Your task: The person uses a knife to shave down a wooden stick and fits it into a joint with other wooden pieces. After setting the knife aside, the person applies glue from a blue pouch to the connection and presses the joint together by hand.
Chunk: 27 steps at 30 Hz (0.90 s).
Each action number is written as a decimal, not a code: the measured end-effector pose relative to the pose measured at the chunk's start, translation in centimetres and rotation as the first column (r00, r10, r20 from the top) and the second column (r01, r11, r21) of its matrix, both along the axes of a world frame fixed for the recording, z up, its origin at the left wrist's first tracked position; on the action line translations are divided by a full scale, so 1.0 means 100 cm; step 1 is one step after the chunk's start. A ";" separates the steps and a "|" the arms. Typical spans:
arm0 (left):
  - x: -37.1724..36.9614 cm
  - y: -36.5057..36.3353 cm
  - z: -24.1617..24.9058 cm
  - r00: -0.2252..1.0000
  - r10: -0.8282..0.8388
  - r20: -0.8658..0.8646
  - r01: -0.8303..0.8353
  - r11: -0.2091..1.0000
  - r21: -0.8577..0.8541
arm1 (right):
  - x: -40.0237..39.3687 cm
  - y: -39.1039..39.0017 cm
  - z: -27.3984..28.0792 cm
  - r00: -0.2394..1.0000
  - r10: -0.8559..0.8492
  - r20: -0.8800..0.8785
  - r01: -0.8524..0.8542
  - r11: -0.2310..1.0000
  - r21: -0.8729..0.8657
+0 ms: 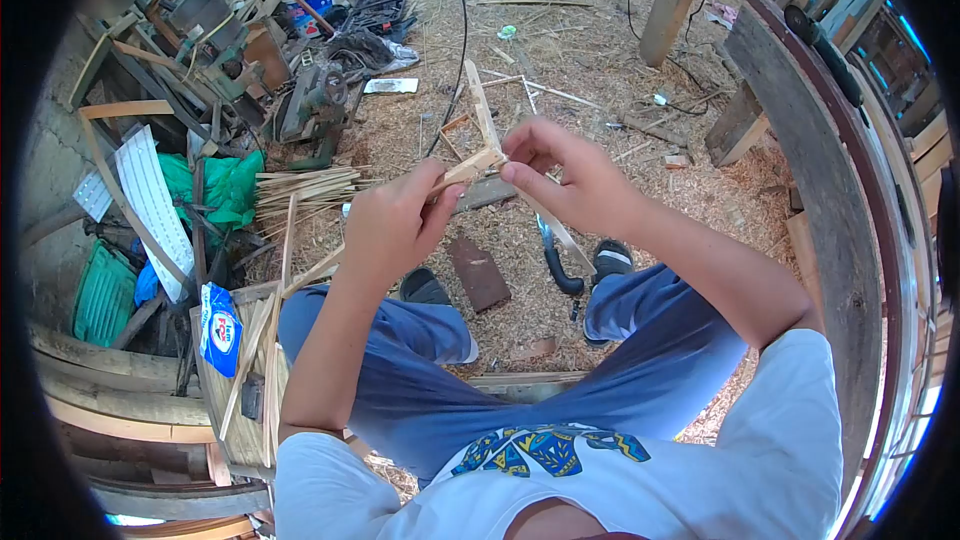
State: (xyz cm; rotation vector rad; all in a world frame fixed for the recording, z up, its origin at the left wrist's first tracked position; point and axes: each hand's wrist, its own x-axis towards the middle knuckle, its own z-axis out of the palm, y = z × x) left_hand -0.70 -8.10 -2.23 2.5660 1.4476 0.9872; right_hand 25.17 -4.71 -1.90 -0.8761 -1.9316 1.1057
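A frame of thin wooden strips (483,115) is held up in front of my knees, its strips meeting at a corner between my hands. My left hand (395,215) is closed around one strip, thumb and fingers pinching it near that corner. At the corner's right side is my right hand (570,175), its thumb and curled fingers drawn together against the joint. Whatever small thing its fingertips may hold is too small to make out. Below, a hammer (560,265) with a black grip stands or lies near my right foot, partly behind a strip.
Wood shavings cover the floor, with a brown board piece (479,273) between my feet. At left are a bundle of thin sticks (310,192), a blue-and-white packet (220,330) and green plastic (225,185). A thick plank bench (820,160) runs along the right.
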 end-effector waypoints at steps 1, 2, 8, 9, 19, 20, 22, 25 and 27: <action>0.001 0.000 0.000 1.000 0.005 0.019 -0.005 1.000 -0.011 | -0.001 0.001 -0.004 0.999 0.041 -0.023 -0.042 0.998 -0.039; 0.001 0.000 0.001 0.999 0.000 0.036 0.001 1.000 -0.029 | -0.001 0.002 -0.008 0.996 0.080 -0.048 -0.084 0.993 -0.078; 0.003 -0.001 -0.001 0.981 -0.050 0.189 0.069 0.993 -0.095 | -0.009 -0.009 -0.004 0.994 0.011 -0.111 -0.023 0.994 -0.103; 0.004 -0.004 0.004 0.978 -0.051 0.202 0.079 0.988 -0.135 | -0.009 -0.012 0.001 0.996 0.014 -0.084 -0.014 1.000 -0.001; 0.020 -0.010 -0.013 0.662 0.001 0.750 0.452 0.798 -0.399 | -0.008 -0.025 0.001 0.988 -0.054 0.147 -0.018 0.893 0.449; 0.021 -0.009 -0.017 0.629 0.032 0.777 0.462 0.788 -0.407 | -0.008 -0.026 0.002 0.979 -0.065 0.193 -0.026 0.900 0.436; 0.025 -0.010 -0.015 0.625 0.091 0.776 0.461 0.759 -0.460 | -0.009 -0.026 0.002 0.977 -0.083 0.197 -0.024 0.874 0.485; 0.027 -0.012 -0.017 0.622 0.145 0.770 0.452 0.736 -0.504 | -0.009 -0.026 0.000 0.973 -0.093 0.212 -0.041 0.832 0.554; 0.028 -0.015 -0.017 0.591 0.207 0.780 0.433 0.734 -0.523 | -0.010 -0.025 -0.002 0.968 -0.105 0.227 -0.052 0.801 0.596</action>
